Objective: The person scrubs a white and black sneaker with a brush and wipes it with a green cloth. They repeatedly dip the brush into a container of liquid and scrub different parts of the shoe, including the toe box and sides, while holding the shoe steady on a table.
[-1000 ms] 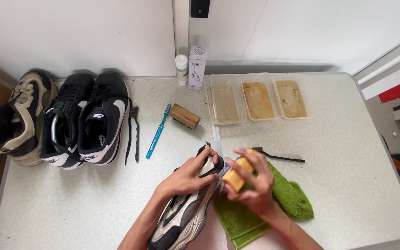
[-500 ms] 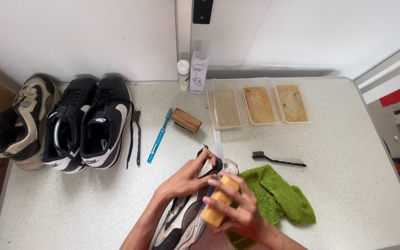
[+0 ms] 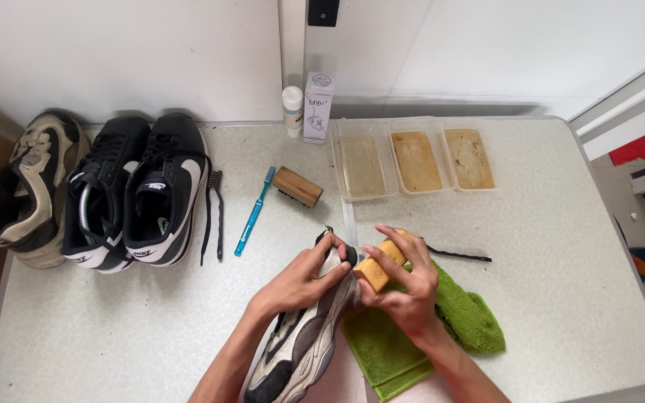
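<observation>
Head view: the left hand (image 3: 304, 280) is closed around the heel of a grey shoe (image 3: 304, 339) at the near edge of the worktop (image 3: 561, 283). The right hand (image 3: 404, 291) pinches a wooden brush (image 3: 379, 265) against that heel, so scrubbing seems to be the step in hand; the next stroke asks for a firm hold on the shoe. A green cloth (image 3: 442, 321) lies under the right hand. Three trays (image 3: 412, 160), a blue toothbrush (image 3: 254, 211), a second brush (image 3: 298, 186) and three other shoes (image 3: 106, 194) lie well apart, blocking nothing.
</observation>
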